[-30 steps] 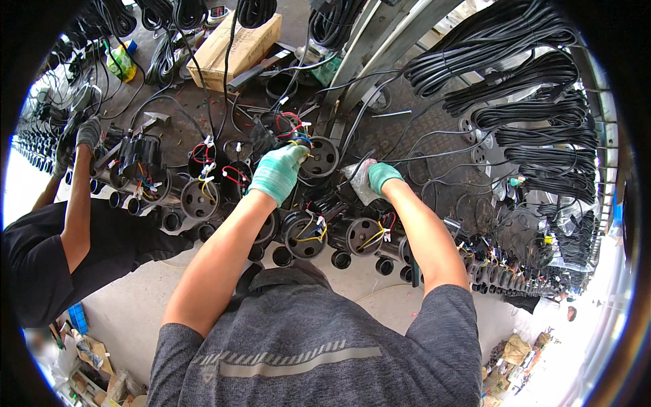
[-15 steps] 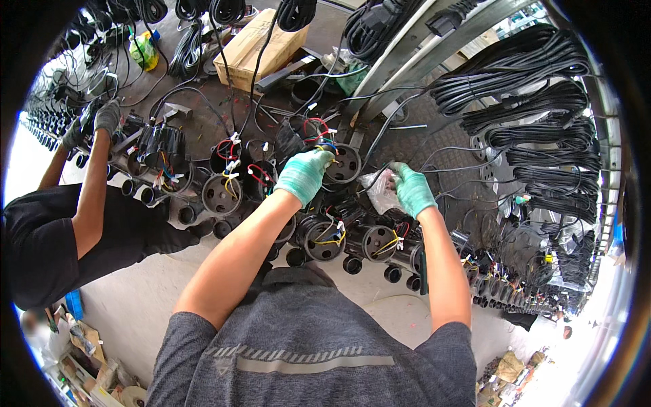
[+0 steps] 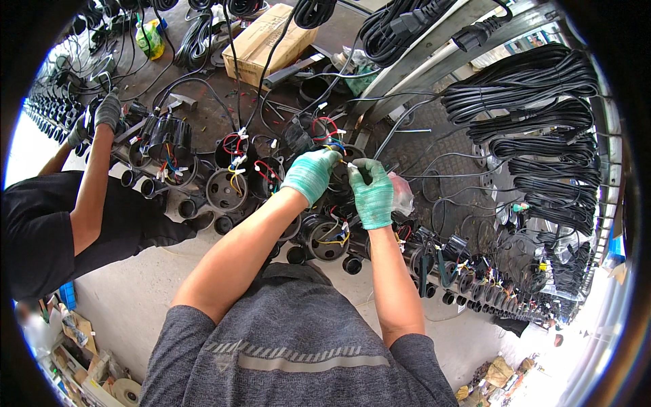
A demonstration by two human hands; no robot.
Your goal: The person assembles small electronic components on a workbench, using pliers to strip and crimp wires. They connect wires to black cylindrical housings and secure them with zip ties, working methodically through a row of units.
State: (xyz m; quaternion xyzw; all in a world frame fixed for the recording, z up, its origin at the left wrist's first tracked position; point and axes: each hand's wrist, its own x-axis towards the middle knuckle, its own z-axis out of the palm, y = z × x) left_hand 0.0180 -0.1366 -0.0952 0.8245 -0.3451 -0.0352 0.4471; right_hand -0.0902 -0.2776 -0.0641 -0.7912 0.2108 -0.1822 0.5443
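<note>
Wires: red, blue and yellow (image 3: 331, 145); red looped upward, white connectors seen on the bundle; yellow pinched low, partly covered.
White piece (image 3: 351, 165): small, pinched, held just right of the yellow wire; shape too small to tell.
Housing end (image 3: 352, 152): round, dark, mostly hidden, beside the wires.

Covering much of round housing (image 3: 352, 154) with left hand (image 3: 312, 178) and right hand (image 3: 373, 197), blocking part of plastic bag (image 3: 403, 195). Showing white bit (image 3: 350, 165) between hands, too small to identify. Cutting off cable coils (image 3: 244, 5) at top edge.
</note>
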